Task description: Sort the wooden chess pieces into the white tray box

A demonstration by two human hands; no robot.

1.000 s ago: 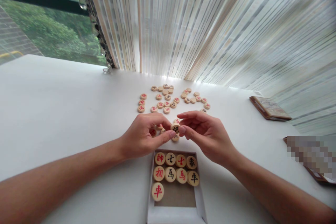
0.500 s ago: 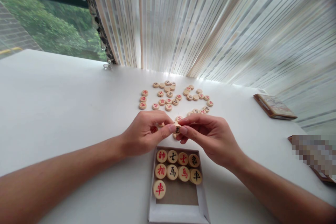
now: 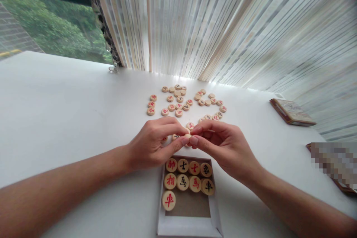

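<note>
My left hand (image 3: 152,143) and my right hand (image 3: 223,145) meet fingertip to fingertip above a shallow white box (image 3: 215,208). Between their pinched fingers sits one round wooden chess piece (image 3: 187,136), now almost hidden. The box holds several wooden pieces (image 3: 182,182) with red and black characters, laid in rows against its far wall. Just beyond my fingers lie a few loose pieces, one marked in red (image 3: 190,125). Further back on the white table (image 3: 69,111) several more pieces (image 3: 178,102) lie scattered.
Striped curtains (image 3: 223,26) hang behind the table's far edge, with a window onto greenery at the left. A brown box lid (image 3: 292,112) lies at the right, and a blurred-out thing (image 3: 333,161) sits nearer at the right edge.
The piece held between both hands has turned, so its black character no longer shows. My fingers have closed further round it. The view has shifted slightly.
</note>
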